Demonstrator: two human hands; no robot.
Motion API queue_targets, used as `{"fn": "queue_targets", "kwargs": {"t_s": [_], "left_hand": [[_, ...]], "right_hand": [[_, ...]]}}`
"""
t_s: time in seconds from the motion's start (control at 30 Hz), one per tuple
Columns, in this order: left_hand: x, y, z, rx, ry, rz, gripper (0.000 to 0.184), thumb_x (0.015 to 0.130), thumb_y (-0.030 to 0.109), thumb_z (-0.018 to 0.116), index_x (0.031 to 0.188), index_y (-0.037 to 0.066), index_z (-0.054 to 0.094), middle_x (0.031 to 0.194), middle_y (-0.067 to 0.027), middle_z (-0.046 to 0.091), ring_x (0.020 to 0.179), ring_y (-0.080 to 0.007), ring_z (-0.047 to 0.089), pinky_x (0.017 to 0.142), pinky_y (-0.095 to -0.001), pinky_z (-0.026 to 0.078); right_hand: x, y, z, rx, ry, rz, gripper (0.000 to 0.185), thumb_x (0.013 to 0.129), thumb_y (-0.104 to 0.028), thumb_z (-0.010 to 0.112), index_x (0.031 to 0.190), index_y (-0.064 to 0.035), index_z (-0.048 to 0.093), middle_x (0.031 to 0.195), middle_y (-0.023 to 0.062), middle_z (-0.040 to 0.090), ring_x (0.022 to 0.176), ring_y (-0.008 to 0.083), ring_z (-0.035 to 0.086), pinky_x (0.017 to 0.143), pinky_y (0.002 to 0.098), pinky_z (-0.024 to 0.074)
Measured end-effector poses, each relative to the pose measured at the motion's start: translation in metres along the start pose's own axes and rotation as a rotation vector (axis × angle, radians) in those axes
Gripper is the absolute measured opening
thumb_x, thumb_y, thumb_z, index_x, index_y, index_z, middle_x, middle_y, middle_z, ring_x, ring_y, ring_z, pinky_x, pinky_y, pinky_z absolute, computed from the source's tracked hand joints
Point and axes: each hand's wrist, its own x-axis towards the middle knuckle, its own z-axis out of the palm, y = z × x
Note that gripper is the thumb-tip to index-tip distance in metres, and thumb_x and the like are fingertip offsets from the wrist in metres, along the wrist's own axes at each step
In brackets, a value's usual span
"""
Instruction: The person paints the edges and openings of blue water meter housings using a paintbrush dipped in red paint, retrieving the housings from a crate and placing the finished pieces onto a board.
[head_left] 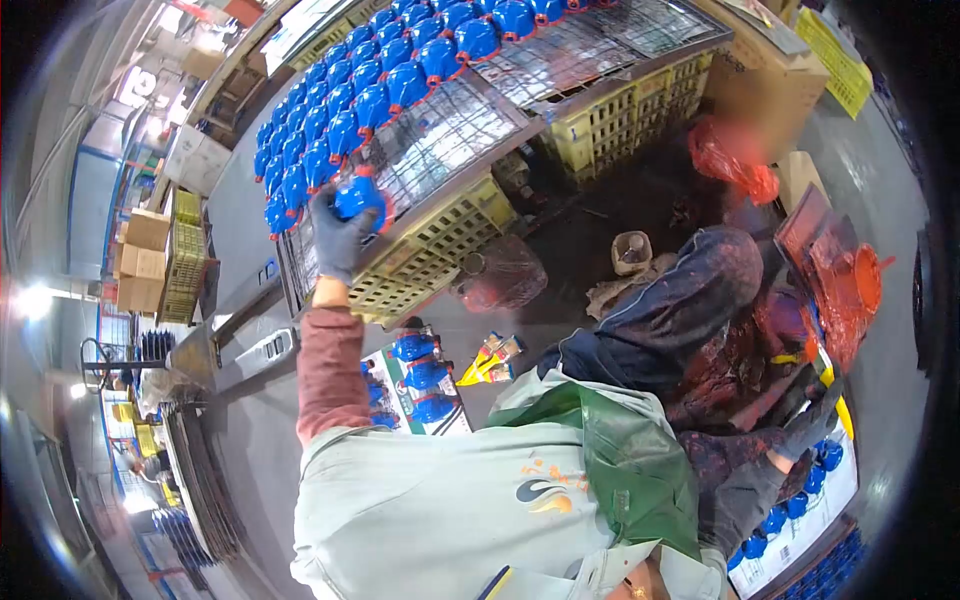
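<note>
My left hand (340, 240), in a dark glove, has its fingers round a blue cup-shaped part (358, 198) with a red rim. It is at the near corner of a mesh-topped rack (450, 130), beside rows of similar blue parts (375, 105). At the lower right, my right hand (808, 418), also gloved, is closed round a yellow-handled tool (843, 412). That hand is near a red-stained container (858, 300) and above a white box (800, 530) with blue parts along it. Some of its fingers are hard to make out.
Yellow crates (440, 245) support the rack. Between my left arm and my legs lie yellow-handled brushes (488, 362) and more blue parts (425, 375) on a white sheet. A small tub (630, 252) and a red plastic bag (730, 160) stand farther off.
</note>
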Motion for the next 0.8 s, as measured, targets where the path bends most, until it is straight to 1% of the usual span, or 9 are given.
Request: {"fn": "queue_targets", "kwargs": {"t_s": [0.13,0.27,0.43,0.5,0.57,0.6,0.63,0.7,0.8], "left_hand": [[0.034,-0.105,-0.057,0.602,0.053,-0.162,0.081,0.060,0.040,0.083,0.126,0.005,0.050,0.117,-0.0202,0.060,0.106,-0.0342,0.060,0.092,-0.0436,0.047],[0.048,-0.112,-0.083,0.753,0.093,-0.460,0.085,0.060,0.044,0.080,0.133,0.012,0.050,0.126,-0.0203,0.057,0.116,-0.0376,0.057,0.096,-0.0459,0.046],[0.072,-0.123,-0.077,0.763,-0.030,-0.479,0.090,0.064,0.048,0.075,0.140,0.013,0.042,0.136,-0.0205,0.050,0.120,-0.0391,0.053,0.097,-0.0468,0.045],[0.076,-0.136,-0.065,0.863,0.037,-0.466,0.089,0.068,0.052,0.069,0.142,0.013,0.038,0.141,-0.0211,0.045,0.123,-0.0415,0.050,0.099,-0.0477,0.044],[0.080,-0.145,-0.066,0.861,0.058,-0.442,0.091,0.071,0.055,0.066,0.144,0.013,0.034,0.146,-0.0211,0.038,0.126,-0.0432,0.047,0.101,-0.0507,0.041],[0.079,-0.141,-0.064,0.920,0.031,-0.481,0.093,0.070,0.055,0.067,0.145,0.013,0.032,0.147,-0.0207,0.037,0.128,-0.0431,0.044,0.103,-0.0522,0.038],[0.079,-0.136,-0.061,0.980,0.000,-0.520,0.096,0.069,0.056,0.068,0.146,0.013,0.030,0.148,-0.0203,0.035,0.131,-0.0429,0.040,0.104,-0.0538,0.036],[0.079,-0.105,-0.046,1.129,0.010,-0.294,0.096,0.071,0.057,0.068,0.147,0.014,0.029,0.150,-0.0189,0.031,0.134,-0.0415,0.034,0.105,-0.0558,0.031],[0.077,-0.036,0.015,0.882,0.009,0.062,0.088,0.072,0.056,0.069,0.143,0.014,0.038,0.147,-0.0199,0.035,0.131,-0.0391,0.038,0.107,-0.0528,0.029]], "right_hand": [[0.001,-0.005,-0.002,0.069,0.059,0.099,0.041,0.097,-0.035,0.056,0.121,-0.0024,0.064,0.075,0.0018,0.057,0.070,0.0099,0.050,0.069,0.0263,0.0400],[0.005,-0.002,-0.008,0.067,0.053,0.116,0.041,0.096,-0.036,0.057,0.110,0.0010,0.066,0.075,0.0027,0.058,0.070,0.0108,0.051,0.070,0.0274,0.0404],[0.002,-0.035,0.012,0.040,0.076,0.164,0.040,0.095,-0.036,0.059,0.093,0.0027,0.066,0.076,0.0037,0.058,0.071,0.0132,0.052,0.071,0.0267,0.0403],[0.004,-0.027,0.006,0.032,0.000,0.104,0.040,0.098,-0.033,0.054,0.111,0.0025,0.066,0.079,0.0045,0.059,0.072,0.0136,0.052,0.071,0.0264,0.0408],[-0.005,-0.032,0.017,-0.312,-0.123,-0.366,0.038,0.101,-0.026,0.047,0.126,-0.0011,0.060,0.084,0.0055,0.060,0.074,0.0147,0.053,0.072,0.0281,0.0431],[-0.007,-0.037,0.025,-0.118,-0.091,-0.075,0.037,0.101,-0.020,0.042,0.133,-0.0042,0.054,0.090,0.0077,0.064,0.073,0.0170,0.055,0.071,0.0306,0.0462],[-0.008,-0.028,0.023,-0.331,-0.131,-0.347,0.041,0.098,-0.015,0.047,0.138,-0.0085,0.049,0.096,0.0087,0.066,0.070,0.0184,0.055,0.068,0.0320,0.0477],[-0.002,-0.011,0.017,-0.743,-0.074,-0.716,0.043,0.096,-0.014,0.052,0.139,-0.0092,0.048,0.099,0.0088,0.067,0.067,0.0177,0.053,0.065,0.0313,0.0477],[-0.010,-0.019,0.025,-0.742,0.011,-0.661,0.045,0.094,-0.012,0.056,0.138,-0.0100,0.049,0.095,0.0100,0.066,0.068,0.0166,0.053,0.063,0.0285,0.0465]]}}
